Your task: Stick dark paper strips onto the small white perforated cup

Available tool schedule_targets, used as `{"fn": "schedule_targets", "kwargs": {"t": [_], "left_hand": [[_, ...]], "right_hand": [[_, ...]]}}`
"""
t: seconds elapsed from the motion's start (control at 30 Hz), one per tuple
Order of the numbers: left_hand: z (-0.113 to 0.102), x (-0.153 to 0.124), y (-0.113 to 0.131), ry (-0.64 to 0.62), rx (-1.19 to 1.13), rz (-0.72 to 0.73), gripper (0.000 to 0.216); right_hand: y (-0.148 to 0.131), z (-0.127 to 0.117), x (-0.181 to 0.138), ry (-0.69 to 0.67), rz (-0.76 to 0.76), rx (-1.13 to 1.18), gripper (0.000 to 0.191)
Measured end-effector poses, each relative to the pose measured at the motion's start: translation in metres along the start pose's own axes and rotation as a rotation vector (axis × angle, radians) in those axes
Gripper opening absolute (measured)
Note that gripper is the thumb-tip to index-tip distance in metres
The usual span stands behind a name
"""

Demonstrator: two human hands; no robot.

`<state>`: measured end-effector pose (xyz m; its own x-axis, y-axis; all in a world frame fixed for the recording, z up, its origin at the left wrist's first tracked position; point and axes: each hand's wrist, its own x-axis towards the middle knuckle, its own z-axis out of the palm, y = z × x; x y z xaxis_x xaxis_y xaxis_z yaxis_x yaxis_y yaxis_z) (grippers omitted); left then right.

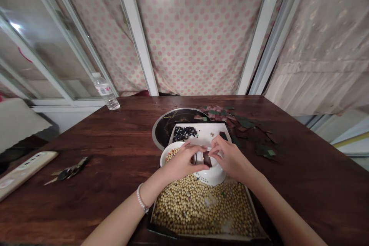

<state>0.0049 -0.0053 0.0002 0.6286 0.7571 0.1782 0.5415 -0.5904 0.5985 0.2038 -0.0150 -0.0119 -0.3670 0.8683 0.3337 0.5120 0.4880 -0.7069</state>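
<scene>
My left hand [184,162], with a pearl bracelet at the wrist, grips a small dark brown piece [206,160] between thumb and fingers. At that piece's right edge, my right hand [229,157] has its fingertips pinched together; what lies in the pinch is too small to make out. Both hands are over a white bowl [211,179]. A second white bowl [163,157] with yellowish and reddish beads sits to the left, partly behind my left hand. Under them is a shallow box [206,132] holding many round yellowish beads [196,203] in front and black beads [184,133] at the back left.
Behind the box lies a round dark plate [160,132]. Torn green and brown scraps [245,122] are scattered at the right rear of the wooden table [115,138]. Keys [69,172], a white power strip-like object [27,173] and a water bottle [106,91] are on the left.
</scene>
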Motion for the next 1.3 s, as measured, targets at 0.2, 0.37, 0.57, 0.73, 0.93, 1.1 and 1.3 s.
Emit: {"fn": "schedule_targets", "kwargs": {"t": [0.2,0.37,0.57,0.73,0.93,1.1,1.3], "left_hand": [[0.001,0.000,-0.001,-0.002,0.017,0.000,0.043],[0.001,0.000,-0.001,0.005,0.021,0.009,0.042],[0.002,0.000,-0.002,0.011,0.034,0.023,0.044],[0.003,0.001,-0.001,0.020,0.028,0.030,0.042],[0.003,0.000,-0.002,0.003,0.001,0.033,0.043],[0.004,0.001,-0.004,0.006,-0.003,0.036,0.043],[0.005,0.002,-0.006,0.003,-0.025,0.068,0.040]], "right_hand": [[-0.002,-0.002,-0.002,0.001,-0.030,-0.036,0.022],[-0.005,-0.002,-0.003,0.009,-0.055,-0.113,0.017],[-0.008,-0.002,-0.003,0.002,-0.044,-0.162,0.015],[-0.008,-0.002,-0.004,-0.030,-0.037,-0.165,0.014],[-0.010,-0.001,-0.005,-0.011,-0.051,-0.136,0.018],[-0.010,-0.001,-0.004,-0.015,-0.053,-0.047,0.020],[0.002,0.004,0.001,-0.013,-0.031,0.114,0.021]]}}
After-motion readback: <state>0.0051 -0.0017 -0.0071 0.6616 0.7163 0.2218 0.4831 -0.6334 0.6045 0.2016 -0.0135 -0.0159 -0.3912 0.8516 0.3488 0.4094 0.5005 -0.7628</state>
